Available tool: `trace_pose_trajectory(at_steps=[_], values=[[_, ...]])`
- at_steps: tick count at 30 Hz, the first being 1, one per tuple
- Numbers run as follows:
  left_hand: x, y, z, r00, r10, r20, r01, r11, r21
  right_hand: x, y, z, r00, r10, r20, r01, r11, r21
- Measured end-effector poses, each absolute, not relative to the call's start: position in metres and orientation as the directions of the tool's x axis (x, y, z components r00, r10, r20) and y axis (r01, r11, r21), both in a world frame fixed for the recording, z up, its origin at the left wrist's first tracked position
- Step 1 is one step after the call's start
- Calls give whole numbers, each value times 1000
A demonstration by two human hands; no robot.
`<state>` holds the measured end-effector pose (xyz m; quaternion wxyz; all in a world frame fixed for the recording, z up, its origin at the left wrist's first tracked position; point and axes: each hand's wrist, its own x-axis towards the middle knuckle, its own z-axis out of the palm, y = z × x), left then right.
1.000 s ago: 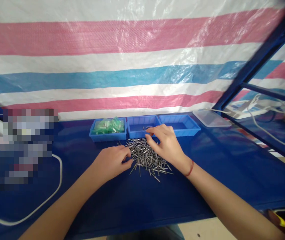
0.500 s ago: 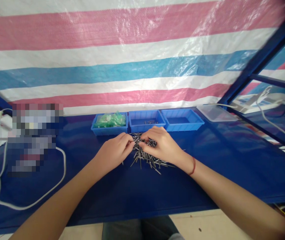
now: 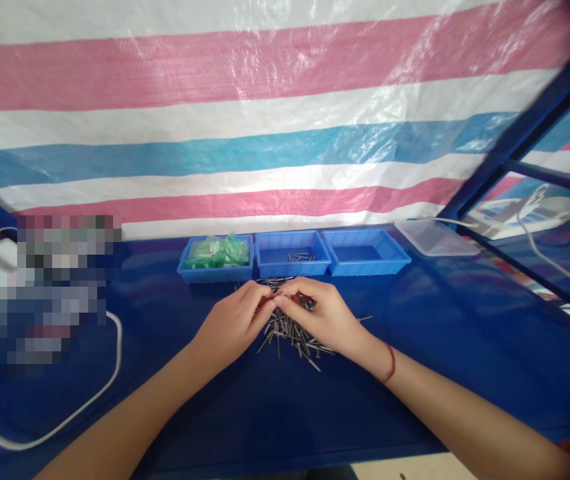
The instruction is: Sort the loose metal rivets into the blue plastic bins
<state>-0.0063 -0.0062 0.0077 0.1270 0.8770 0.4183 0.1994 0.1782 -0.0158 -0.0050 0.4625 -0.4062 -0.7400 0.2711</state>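
My left hand (image 3: 235,317) and my right hand (image 3: 322,317) meet fingertip to fingertip above a pile of thin metal rivets or nails (image 3: 292,332) on the blue table. Both hands are closed, thumb against forefinger. A tiny pale spot shows where the tips touch, but what they pinch is too small to make out. Parts of the pile lie hidden behind the fingers. Just beyond it, the middle blue tray (image 3: 292,271) has several similar metal pieces lying in it. A red cord circles my right wrist.
A left blue tray (image 3: 215,275) contains green plastic bags (image 3: 219,251). To the right stands another blue tray (image 3: 369,268), then a clear plastic lid (image 3: 437,239). A white cable (image 3: 119,347) loops across the table's left side. Striped sheeting (image 3: 265,150) hangs behind.
My hands have come together; a small gap separated their fingertips before. The view has tilted up slightly, so the trays and pile appear lower.
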Motion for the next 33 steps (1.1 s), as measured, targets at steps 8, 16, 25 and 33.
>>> trace_pose_trajectory(at_steps=[8,16,25,33], values=[[-6,-4,8,599,746,290,606,-659,445,180,-16,-3,-266,822,504,359,569,-740],[-11,-2,8,518,775,361,625,-631,460,191,-9,-4,-415,709,570,533,698,-479],[-30,15,26,618,757,211,715,-653,249,202,36,0,-186,767,614,924,349,-156],[-53,12,36,556,813,-172,822,-508,259,190,3,-10,-270,764,586,858,466,-214]])
